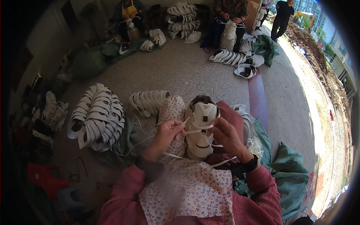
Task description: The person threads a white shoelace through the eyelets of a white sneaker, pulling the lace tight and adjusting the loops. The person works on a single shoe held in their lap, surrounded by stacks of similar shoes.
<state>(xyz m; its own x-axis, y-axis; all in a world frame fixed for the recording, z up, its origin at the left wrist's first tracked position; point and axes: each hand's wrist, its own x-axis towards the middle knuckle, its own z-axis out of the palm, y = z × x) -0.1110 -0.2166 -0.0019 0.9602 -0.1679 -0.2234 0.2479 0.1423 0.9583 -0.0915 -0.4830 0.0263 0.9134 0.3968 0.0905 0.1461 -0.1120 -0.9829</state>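
A beige shoe upper [198,144] with a perforated tongue and dark collar rests between my knees, toe toward me. A flat white shoelace [195,131] crosses its front below the tongue, and its long ends trail down over my lap. At the shoe's left side my left hand [169,134] is closed in a pinch on the lace, near a pale tip that sticks up. My right hand [225,135] pinches the lace at the shoe's right edge. A floral apron [187,187] covers my lap and left knee.
Nested shoe uppers [98,116] are stacked at my left, with another row [148,102] beyond my left knee. A green sack [287,168] and a bundle of white laces [255,147] lie at my right. Two seated people [230,15] handle uppers at the back. A red stool [47,179] stands lower left.
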